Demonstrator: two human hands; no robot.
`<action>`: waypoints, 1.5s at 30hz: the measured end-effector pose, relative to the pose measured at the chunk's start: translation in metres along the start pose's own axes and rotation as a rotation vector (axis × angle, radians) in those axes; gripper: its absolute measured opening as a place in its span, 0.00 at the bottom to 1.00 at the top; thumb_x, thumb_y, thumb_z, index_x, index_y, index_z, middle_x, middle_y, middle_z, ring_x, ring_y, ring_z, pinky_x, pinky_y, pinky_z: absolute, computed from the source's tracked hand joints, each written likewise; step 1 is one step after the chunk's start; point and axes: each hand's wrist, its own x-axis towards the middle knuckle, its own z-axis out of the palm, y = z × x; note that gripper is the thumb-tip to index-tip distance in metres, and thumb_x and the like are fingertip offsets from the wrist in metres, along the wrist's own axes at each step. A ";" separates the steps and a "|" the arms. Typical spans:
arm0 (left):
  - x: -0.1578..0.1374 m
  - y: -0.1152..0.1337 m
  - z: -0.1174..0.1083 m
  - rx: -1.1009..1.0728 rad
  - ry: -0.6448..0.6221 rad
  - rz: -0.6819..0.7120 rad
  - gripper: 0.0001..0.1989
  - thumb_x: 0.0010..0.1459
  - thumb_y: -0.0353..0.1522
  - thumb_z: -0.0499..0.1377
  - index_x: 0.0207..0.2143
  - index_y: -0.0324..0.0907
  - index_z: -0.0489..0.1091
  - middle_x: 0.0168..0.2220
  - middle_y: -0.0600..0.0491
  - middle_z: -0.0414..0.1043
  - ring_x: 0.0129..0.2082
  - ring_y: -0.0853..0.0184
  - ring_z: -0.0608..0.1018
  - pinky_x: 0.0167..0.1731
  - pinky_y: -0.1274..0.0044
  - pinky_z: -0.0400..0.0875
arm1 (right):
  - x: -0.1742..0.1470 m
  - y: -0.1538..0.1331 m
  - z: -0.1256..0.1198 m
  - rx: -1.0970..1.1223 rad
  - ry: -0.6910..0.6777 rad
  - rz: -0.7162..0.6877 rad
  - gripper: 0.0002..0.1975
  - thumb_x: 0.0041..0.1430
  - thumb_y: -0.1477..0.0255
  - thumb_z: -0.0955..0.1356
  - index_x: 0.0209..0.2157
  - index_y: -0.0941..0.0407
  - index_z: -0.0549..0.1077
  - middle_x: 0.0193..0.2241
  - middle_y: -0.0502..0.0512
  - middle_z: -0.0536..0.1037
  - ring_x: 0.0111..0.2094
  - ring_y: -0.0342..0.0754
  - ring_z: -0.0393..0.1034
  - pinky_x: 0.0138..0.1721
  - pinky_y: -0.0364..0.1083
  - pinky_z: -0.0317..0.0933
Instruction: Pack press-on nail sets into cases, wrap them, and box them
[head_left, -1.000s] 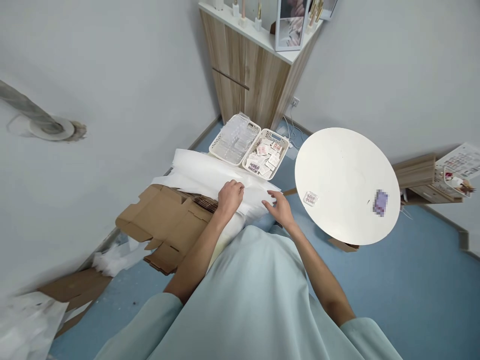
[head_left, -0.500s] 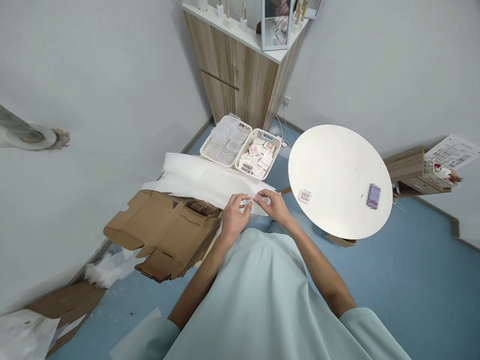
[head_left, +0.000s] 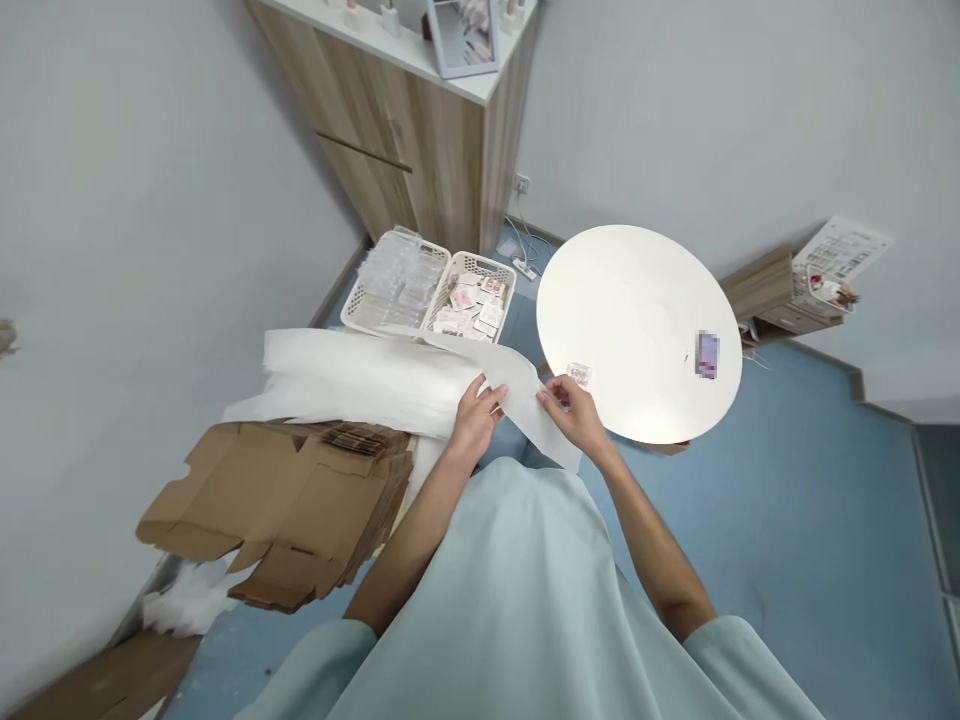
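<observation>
A thin white packing sheet [head_left: 544, 432] stretches between my hands, its far part trailing left over a stack of similar white sheets [head_left: 360, 370]. My left hand [head_left: 474, 422] pinches the sheet's near edge between thumb and fingers. On the other side, my right hand [head_left: 576, 412] grips the sheet near its right end, thumb and fingers together. Just beyond my right hand, a small clear case with printed marks [head_left: 579, 374] lies at the near left edge of the round white table [head_left: 637, 310].
Flattened cardboard boxes [head_left: 277, 490] are piled at the left. Behind the sheets stand a white basket of clear plastic cases [head_left: 397, 275] and another basket of small printed cards [head_left: 476, 305]. A wooden cabinet [head_left: 420, 110] stands behind; a blurred purple item [head_left: 706, 355] lies on the table.
Both hands have drawn a single sheet up from the stack, and they are now farther apart. My right hand has moved right, and the view has shifted to the right.
</observation>
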 end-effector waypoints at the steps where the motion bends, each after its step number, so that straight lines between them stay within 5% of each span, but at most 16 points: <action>1: 0.005 0.000 0.009 0.054 -0.005 0.023 0.33 0.53 0.35 0.72 0.60 0.44 0.69 0.55 0.44 0.79 0.53 0.58 0.81 0.50 0.70 0.77 | -0.004 0.004 -0.005 0.012 0.020 0.027 0.13 0.68 0.57 0.69 0.38 0.52 0.72 0.36 0.52 0.79 0.36 0.49 0.73 0.37 0.47 0.63; 6: 0.032 -0.003 0.055 0.345 -0.125 0.197 0.33 0.54 0.34 0.68 0.62 0.44 0.65 0.51 0.45 0.79 0.47 0.59 0.83 0.44 0.71 0.78 | -0.018 0.033 -0.032 0.128 0.091 0.153 0.14 0.66 0.56 0.70 0.37 0.51 0.69 0.33 0.51 0.78 0.36 0.50 0.74 0.34 0.47 0.65; 12: 0.065 -0.015 0.119 0.607 -0.206 0.379 0.27 0.52 0.29 0.63 0.56 0.43 0.68 0.52 0.45 0.78 0.42 0.62 0.83 0.36 0.77 0.76 | -0.004 0.082 -0.069 0.275 0.171 0.124 0.16 0.62 0.54 0.72 0.33 0.51 0.69 0.50 0.57 0.81 0.47 0.53 0.77 0.44 0.50 0.72; 16: 0.093 -0.033 0.165 0.786 -0.194 0.420 0.29 0.51 0.27 0.61 0.57 0.43 0.68 0.53 0.46 0.78 0.37 0.65 0.82 0.34 0.76 0.74 | 0.018 0.117 -0.102 0.342 0.221 0.130 0.18 0.60 0.53 0.73 0.32 0.52 0.70 0.51 0.58 0.81 0.48 0.54 0.77 0.44 0.51 0.73; 22: 0.149 -0.071 0.230 0.978 -0.113 0.377 0.39 0.46 0.26 0.64 0.63 0.46 0.69 0.53 0.46 0.77 0.35 0.64 0.78 0.44 0.71 0.75 | 0.048 0.173 -0.152 0.411 0.284 0.282 0.20 0.58 0.49 0.74 0.33 0.51 0.71 0.37 0.53 0.78 0.34 0.50 0.76 0.35 0.49 0.73; 29: 0.199 -0.123 0.287 0.860 -0.057 0.104 0.43 0.50 0.32 0.70 0.69 0.45 0.65 0.59 0.41 0.73 0.42 0.60 0.79 0.45 0.68 0.76 | 0.080 0.236 -0.191 0.633 0.313 0.518 0.22 0.50 0.50 0.76 0.32 0.52 0.70 0.31 0.51 0.76 0.30 0.47 0.75 0.30 0.46 0.71; 34: 0.210 -0.153 0.291 0.530 -0.087 -0.095 0.30 0.61 0.44 0.66 0.61 0.41 0.70 0.57 0.38 0.76 0.43 0.63 0.82 0.47 0.70 0.76 | 0.100 0.279 -0.207 0.791 0.381 0.642 0.25 0.46 0.49 0.76 0.31 0.52 0.67 0.29 0.51 0.77 0.30 0.47 0.74 0.32 0.46 0.71; 37: 0.212 -0.166 0.277 0.703 -0.012 -0.213 0.30 0.55 0.39 0.69 0.58 0.38 0.72 0.44 0.43 0.81 0.31 0.67 0.79 0.37 0.73 0.76 | 0.107 0.297 -0.212 0.825 0.378 0.660 0.26 0.45 0.48 0.77 0.31 0.52 0.67 0.28 0.51 0.77 0.31 0.48 0.74 0.31 0.46 0.71; 41: 0.216 -0.176 0.261 0.911 -0.160 -0.430 0.19 0.48 0.34 0.69 0.44 0.38 0.78 0.25 0.55 0.74 0.22 0.69 0.73 0.26 0.76 0.69 | 0.114 0.313 -0.213 0.826 0.366 0.677 0.25 0.45 0.48 0.77 0.31 0.52 0.68 0.26 0.50 0.76 0.29 0.47 0.71 0.29 0.45 0.68; 45: 0.224 -0.182 0.257 0.990 -0.176 -0.361 0.08 0.48 0.34 0.67 0.30 0.41 0.75 0.23 0.55 0.71 0.23 0.70 0.71 0.23 0.78 0.62 | 0.123 0.323 -0.214 0.866 0.344 0.695 0.24 0.45 0.51 0.78 0.32 0.52 0.69 0.27 0.49 0.76 0.30 0.46 0.72 0.30 0.45 0.69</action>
